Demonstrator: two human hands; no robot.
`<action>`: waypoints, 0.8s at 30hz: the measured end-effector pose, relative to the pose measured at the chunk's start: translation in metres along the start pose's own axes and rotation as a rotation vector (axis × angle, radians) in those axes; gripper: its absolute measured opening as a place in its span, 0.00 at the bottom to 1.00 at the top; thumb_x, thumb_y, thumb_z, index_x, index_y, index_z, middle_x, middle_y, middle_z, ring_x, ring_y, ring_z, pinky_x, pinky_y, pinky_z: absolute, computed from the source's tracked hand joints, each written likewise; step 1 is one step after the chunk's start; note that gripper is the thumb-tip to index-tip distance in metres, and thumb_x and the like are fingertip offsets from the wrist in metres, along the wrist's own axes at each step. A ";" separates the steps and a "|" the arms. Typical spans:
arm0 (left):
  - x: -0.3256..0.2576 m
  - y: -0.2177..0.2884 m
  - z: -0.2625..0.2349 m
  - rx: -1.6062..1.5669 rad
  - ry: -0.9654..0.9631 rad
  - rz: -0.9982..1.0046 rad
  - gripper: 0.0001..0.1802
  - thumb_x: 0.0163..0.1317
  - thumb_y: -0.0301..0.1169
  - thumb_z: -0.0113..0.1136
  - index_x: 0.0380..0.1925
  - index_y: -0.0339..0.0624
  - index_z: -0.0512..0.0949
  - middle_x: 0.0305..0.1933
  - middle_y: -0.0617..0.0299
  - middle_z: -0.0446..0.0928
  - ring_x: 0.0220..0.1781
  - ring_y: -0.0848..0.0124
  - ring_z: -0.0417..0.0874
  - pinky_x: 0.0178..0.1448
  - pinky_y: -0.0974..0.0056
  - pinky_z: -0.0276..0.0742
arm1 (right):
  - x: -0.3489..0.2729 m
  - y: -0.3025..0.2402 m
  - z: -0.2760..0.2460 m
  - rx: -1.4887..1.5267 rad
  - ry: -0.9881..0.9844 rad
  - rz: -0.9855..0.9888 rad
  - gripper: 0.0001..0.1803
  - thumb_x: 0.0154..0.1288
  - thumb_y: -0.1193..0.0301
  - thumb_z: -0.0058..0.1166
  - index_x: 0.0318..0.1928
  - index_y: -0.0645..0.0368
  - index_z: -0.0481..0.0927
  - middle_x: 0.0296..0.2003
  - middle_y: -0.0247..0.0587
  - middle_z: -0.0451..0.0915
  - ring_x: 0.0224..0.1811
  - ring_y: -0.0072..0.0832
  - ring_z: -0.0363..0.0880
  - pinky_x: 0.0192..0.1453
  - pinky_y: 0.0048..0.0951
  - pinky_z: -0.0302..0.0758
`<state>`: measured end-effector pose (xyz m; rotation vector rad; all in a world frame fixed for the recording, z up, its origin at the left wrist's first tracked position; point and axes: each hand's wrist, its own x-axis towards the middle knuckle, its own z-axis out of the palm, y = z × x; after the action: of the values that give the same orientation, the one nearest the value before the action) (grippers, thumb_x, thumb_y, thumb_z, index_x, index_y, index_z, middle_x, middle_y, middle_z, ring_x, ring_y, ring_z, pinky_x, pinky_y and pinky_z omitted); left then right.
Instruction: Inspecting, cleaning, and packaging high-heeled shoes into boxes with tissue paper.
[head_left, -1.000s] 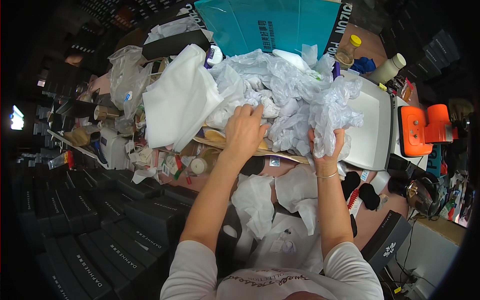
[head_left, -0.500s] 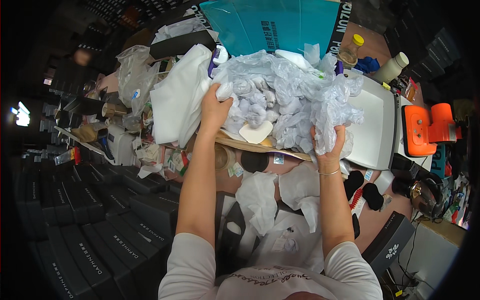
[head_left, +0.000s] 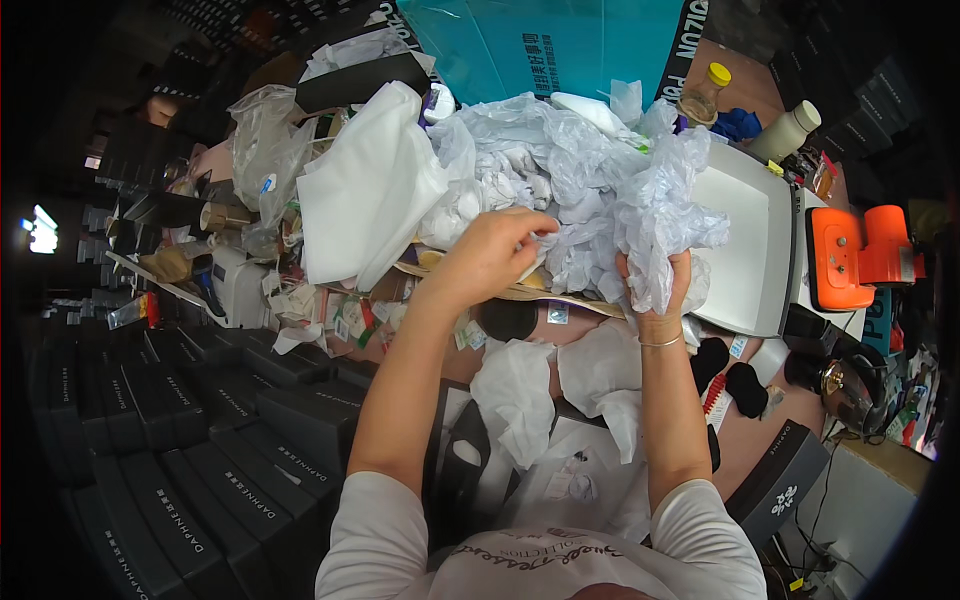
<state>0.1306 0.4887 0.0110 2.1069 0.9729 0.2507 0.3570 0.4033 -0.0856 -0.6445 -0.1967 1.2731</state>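
Your left hand (head_left: 490, 255) closed in the crumpled clear plastic bags (head_left: 560, 170), fingertips buried, your right hand (head_left: 655, 290) gripping a bunch, teal box (head_left: 545, 45) cut off behind, black boxes (head_left: 150, 400) at left edge

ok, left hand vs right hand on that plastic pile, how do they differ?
The left hand lies palm down on the heap of crumpled clear plastic bags, fingers curled into it; the right hand is raised, gripping a bunched wad of plastic upright. The right wrist wears a thin bracelet; the left wrist is bare. Both are bare hands in the same pile.
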 end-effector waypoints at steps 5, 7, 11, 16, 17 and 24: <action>0.030 -0.031 0.069 0.239 -0.136 0.224 0.34 0.54 0.34 0.64 0.62 0.43 0.66 0.56 0.42 0.70 0.52 0.49 0.77 0.53 0.52 0.75 | -0.017 -0.032 -0.001 0.039 -0.167 -0.068 0.23 0.64 0.59 0.51 0.54 0.60 0.71 0.42 0.44 0.80 0.38 0.35 0.80 0.40 0.34 0.76; 0.038 -0.013 0.076 0.385 -0.120 0.091 0.37 0.52 0.39 0.66 0.63 0.44 0.65 0.56 0.40 0.68 0.53 0.48 0.76 0.53 0.51 0.76 | -0.019 -0.057 0.016 -0.215 0.004 -0.124 0.22 0.61 0.64 0.54 0.53 0.63 0.71 0.45 0.44 0.79 0.45 0.35 0.79 0.50 0.33 0.74; 0.059 -0.023 0.103 0.524 -0.004 0.010 0.32 0.48 0.41 0.67 0.54 0.44 0.71 0.48 0.43 0.73 0.43 0.46 0.80 0.47 0.49 0.78 | -0.020 -0.080 0.042 -1.338 -0.182 -0.205 0.23 0.53 0.74 0.57 0.51 0.65 0.72 0.55 0.49 0.72 0.55 0.38 0.74 0.58 0.33 0.71; 0.104 -0.053 0.077 0.320 -0.063 -0.059 0.14 0.54 0.35 0.60 0.37 0.38 0.80 0.40 0.43 0.80 0.43 0.49 0.83 0.45 0.50 0.79 | -0.023 -0.065 0.031 -1.975 -0.395 -0.611 0.28 0.43 0.77 0.62 0.50 0.64 0.72 0.55 0.55 0.68 0.55 0.49 0.70 0.57 0.40 0.70; 0.109 -0.056 0.071 0.271 -0.049 -0.066 0.13 0.54 0.34 0.60 0.36 0.38 0.81 0.40 0.43 0.80 0.44 0.49 0.83 0.45 0.50 0.78 | -0.016 -0.062 0.026 -2.007 -0.397 -0.595 0.29 0.43 0.78 0.63 0.50 0.64 0.72 0.54 0.55 0.69 0.54 0.49 0.70 0.56 0.40 0.70; 0.109 -0.065 0.054 -0.336 -0.007 -0.282 0.22 0.58 0.40 0.60 0.44 0.30 0.77 0.45 0.44 0.79 0.43 0.52 0.84 0.36 0.56 0.84 | 0.011 -0.080 0.014 -1.572 -0.025 -0.565 0.22 0.49 0.80 0.59 0.48 0.66 0.73 0.40 0.45 0.79 0.42 0.38 0.79 0.48 0.31 0.74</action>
<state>0.1945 0.5606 -0.0875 1.6456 1.1237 0.2438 0.4194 0.4069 -0.0328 -1.7200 -1.3622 0.3549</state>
